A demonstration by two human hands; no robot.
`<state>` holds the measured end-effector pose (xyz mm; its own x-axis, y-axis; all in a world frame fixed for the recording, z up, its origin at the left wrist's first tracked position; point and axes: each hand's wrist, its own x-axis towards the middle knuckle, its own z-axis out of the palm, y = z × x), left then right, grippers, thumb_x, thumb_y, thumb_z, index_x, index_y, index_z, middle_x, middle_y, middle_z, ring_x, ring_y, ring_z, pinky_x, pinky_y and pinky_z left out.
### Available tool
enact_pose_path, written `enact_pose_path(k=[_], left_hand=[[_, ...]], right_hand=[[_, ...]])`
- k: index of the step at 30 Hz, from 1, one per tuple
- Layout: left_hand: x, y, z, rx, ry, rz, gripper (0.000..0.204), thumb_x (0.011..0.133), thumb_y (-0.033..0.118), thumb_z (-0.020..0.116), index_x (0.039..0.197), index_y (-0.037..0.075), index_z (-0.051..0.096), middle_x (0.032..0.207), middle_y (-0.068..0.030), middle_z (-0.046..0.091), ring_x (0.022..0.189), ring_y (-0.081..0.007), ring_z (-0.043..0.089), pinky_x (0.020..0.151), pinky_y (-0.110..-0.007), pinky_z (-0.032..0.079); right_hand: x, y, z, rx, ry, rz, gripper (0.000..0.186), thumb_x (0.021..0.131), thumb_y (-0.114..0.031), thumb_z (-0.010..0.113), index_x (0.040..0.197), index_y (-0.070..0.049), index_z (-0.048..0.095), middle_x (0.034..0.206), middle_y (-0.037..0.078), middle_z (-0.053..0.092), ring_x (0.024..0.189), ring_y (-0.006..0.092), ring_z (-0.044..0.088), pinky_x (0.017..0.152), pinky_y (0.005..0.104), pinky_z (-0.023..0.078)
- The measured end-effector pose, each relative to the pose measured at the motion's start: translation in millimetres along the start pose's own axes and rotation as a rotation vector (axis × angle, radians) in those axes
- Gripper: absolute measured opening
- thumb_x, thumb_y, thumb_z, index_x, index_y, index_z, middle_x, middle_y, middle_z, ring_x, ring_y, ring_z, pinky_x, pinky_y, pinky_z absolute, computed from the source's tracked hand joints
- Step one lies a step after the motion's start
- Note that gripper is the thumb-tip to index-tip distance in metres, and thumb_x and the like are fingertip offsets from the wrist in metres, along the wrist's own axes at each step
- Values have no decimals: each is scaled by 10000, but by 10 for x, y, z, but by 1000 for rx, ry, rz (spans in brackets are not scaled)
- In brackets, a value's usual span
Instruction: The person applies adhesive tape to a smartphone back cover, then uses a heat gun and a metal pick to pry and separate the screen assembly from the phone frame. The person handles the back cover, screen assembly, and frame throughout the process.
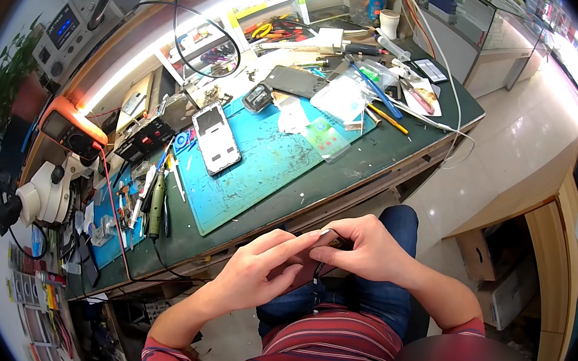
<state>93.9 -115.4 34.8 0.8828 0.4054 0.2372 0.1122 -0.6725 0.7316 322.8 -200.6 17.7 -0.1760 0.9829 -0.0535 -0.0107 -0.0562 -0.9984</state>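
Observation:
Over my lap, in front of the bench edge, I hold a flat reddish-brown object (302, 274) that looks like a phone or a phone case. My left hand (252, 269) grips its left side, with the fingers over its far edge and the thumb along its near side. At the upper right corner my right hand (374, 253) pinches it between thumb and fingers, beside a small dark patch. A thin dark strap or cord (317, 274) hangs below the right thumb. Part of the object is hidden by my hands.
A blue work mat (254, 184) lies on the green bench, bearing a white phone frame (216, 137). A dark phone-sized panel (295, 81) and a yellow-orange pen-like tool (387, 119) lie farther back. An orange multimeter (71, 128) and a white microscope (44, 195) stand left.

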Motion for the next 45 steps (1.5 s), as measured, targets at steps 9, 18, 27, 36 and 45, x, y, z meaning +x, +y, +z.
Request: enact_pose_path(k=[9, 18, 27, 36, 45], left_hand=[[55, 87, 3, -22, -94, -149, 753, 856, -46, 656, 1566, 110, 457, 1019, -103, 605, 866, -224, 680, 748, -347, 582], [-76, -121, -105, -412, -56, -392, 409, 1033, 132, 656, 1412, -7, 587, 1235, -93, 677, 1086, -158, 665, 901, -314, 555], [-240, -259, -138, -954, 150, -573, 403, 1066, 125, 608, 1439, -22, 569, 1330, -114, 675, 1175, -140, 645, 1007, -306, 523], [-262, -147, -80, -879, 326, -567, 424, 987, 11, 678, 1400, -34, 591, 1288, -116, 703, 1182, -141, 659, 1026, -300, 525], [-321, -309, 78, -954, 515, -519, 282, 1015, 37, 661, 1285, -40, 637, 1201, -88, 728, 1069, -114, 684, 937, -273, 549]], right_hand=[[60, 180, 22, -107, 34, -67, 255, 926, -192, 747, 1106, -11, 750, 933, 104, 770, 789, 130, 722, 704, 302, 575], [71, 120, -33, -190, 102, -41, 232, 951, -174, 769, 1095, 5, 729, 952, 35, 729, 868, 64, 629, 788, 268, 530], [13, 208, -137, 360, 376, -33, 267, 975, -102, 729, 1202, 26, 672, 1088, 55, 731, 973, 90, 659, 872, 264, 536], [-42, 350, -23, 414, 440, -64, 176, 985, -80, 715, 1126, 1, 648, 1064, 45, 711, 974, 94, 644, 885, 267, 520], [-152, 477, 129, 391, 329, 14, 273, 984, -83, 721, 1214, -45, 579, 1034, 17, 688, 863, 47, 626, 705, 208, 509]])
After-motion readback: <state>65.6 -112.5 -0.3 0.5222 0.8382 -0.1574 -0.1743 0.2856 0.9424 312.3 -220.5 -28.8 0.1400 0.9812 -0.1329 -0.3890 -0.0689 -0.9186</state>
